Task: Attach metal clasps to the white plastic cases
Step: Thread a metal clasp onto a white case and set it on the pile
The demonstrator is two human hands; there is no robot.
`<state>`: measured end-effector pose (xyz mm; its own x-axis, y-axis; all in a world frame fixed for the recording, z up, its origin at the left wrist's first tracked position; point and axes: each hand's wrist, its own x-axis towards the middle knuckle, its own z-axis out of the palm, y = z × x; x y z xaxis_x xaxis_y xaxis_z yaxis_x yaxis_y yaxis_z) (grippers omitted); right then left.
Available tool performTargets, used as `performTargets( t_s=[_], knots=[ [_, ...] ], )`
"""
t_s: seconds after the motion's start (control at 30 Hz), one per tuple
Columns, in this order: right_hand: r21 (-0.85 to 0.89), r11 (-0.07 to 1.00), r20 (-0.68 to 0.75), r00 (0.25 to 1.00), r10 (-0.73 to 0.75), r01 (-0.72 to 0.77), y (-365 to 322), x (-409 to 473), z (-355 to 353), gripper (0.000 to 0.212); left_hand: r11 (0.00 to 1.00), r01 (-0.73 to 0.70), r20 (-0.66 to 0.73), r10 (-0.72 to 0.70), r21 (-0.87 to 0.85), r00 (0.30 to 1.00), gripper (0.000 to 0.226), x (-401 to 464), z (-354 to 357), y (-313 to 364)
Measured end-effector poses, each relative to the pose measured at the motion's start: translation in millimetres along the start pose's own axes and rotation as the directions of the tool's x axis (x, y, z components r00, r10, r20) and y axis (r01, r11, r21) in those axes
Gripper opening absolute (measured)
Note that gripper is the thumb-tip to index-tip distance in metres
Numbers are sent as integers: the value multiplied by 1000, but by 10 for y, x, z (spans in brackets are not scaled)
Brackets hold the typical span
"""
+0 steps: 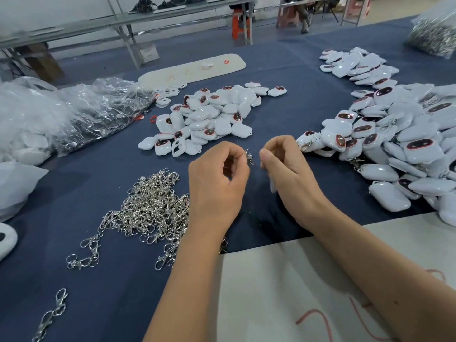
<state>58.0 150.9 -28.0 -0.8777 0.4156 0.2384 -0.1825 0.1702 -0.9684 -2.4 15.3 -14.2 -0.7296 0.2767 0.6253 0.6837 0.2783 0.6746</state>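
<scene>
My left hand (217, 176) pinches a small metal clasp (248, 155) between thumb and fingertips, over the blue table cloth. My right hand (286, 164) is closed close beside it, with a blurred white plastic case (272, 183) showing under its palm. A heap of loose silver clasps (153, 208) lies to the left of my left wrist. A pile of white cases (209, 117) without clasps sits beyond my hands. A larger pile of white cases (404, 144), some with clasps on them, spreads along the right.
Crumpled clear plastic bags (74, 112) lie at the left. A cream oval board (192, 69) rests at the far centre. A bag of metal parts (434, 35) stands at the far right. White fabric (320, 292) covers the near edge under my forearms. Stray clasps (53, 314) lie near left.
</scene>
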Motion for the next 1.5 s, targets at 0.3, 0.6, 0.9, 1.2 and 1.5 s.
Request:
performTargets(
  t_s=[0.3, 0.6, 0.9, 1.2, 1.5],
  knots=[
    [-232, 971, -128, 991, 26, -55, 135, 56, -32, 30, 989, 46, 132, -65, 142, 989, 14, 8, -83, -74],
    [129, 992, -85, 996, 22, -11, 39, 79, -78, 17, 997, 36, 386, -61, 72, 920, 5, -22, -61, -3],
    [-31, 999, -133, 991, 9, -13, 78, 117, -84, 7, 998, 0, 409, -26, 64, 912, 7, -14, -78, -10],
    [-191, 979, -115, 992, 47, -68, 68, 136, -94, 21, 998, -28, 423, 3, 52, 906, 11, -21, -63, 2],
    [-217, 974, -81, 995, 54, -70, 9, 120, -105, 17, 995, -52, 418, 10, 88, 908, 6, -34, -29, 11]
  ],
)
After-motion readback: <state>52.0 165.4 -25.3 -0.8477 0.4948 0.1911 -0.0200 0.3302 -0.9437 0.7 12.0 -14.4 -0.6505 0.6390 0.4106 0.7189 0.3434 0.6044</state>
